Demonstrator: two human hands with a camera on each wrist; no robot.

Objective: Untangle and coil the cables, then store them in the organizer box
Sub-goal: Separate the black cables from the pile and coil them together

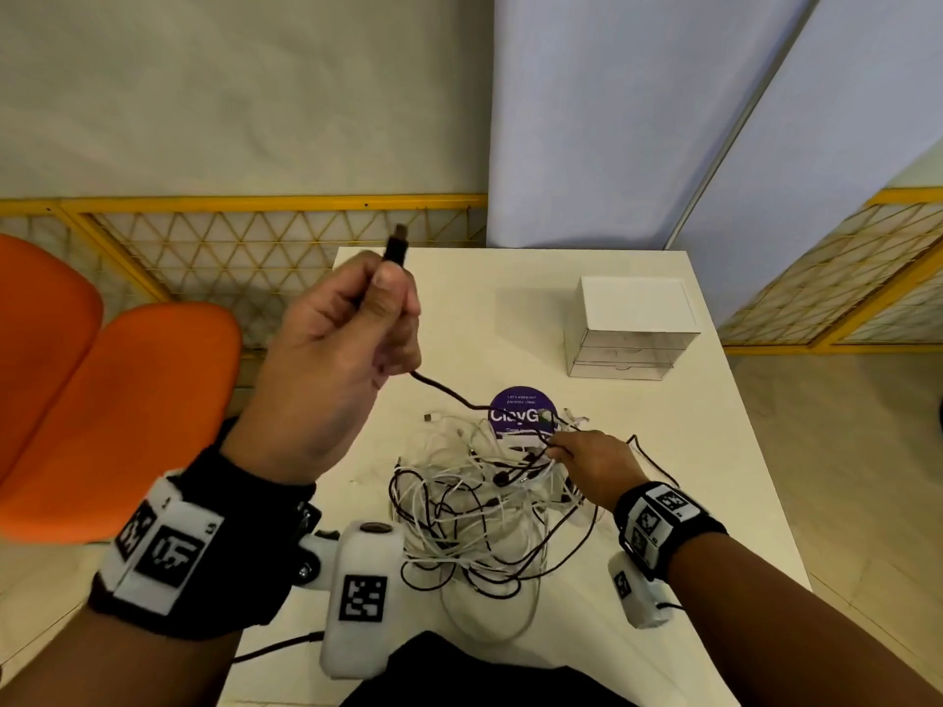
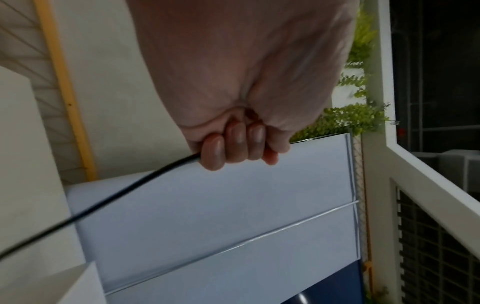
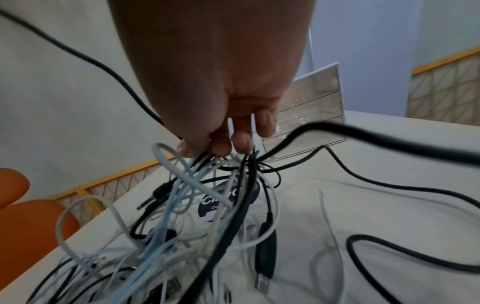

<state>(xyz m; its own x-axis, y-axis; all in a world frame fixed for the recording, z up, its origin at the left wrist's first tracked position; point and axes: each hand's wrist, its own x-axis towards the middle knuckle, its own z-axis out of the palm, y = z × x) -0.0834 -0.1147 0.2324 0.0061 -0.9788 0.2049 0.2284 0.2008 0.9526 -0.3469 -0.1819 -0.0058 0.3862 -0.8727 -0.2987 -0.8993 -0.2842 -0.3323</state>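
L hand [image 1: 331,344] fist round black cable [image 1: 444,390], plug up, raised at 10 o'clock | R hand [image 1: 594,464] fingertips pinching tangled cables [image 1: 474,507] mid-table | organizer box [image 1: 630,326] at 1 o'clock

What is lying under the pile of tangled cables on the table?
Under the cable pile the white table shows, and a round purple sticker whose near part the cables cover. Its lower text is hidden. Whether anything else lies beneath the dense middle cannot be seen.
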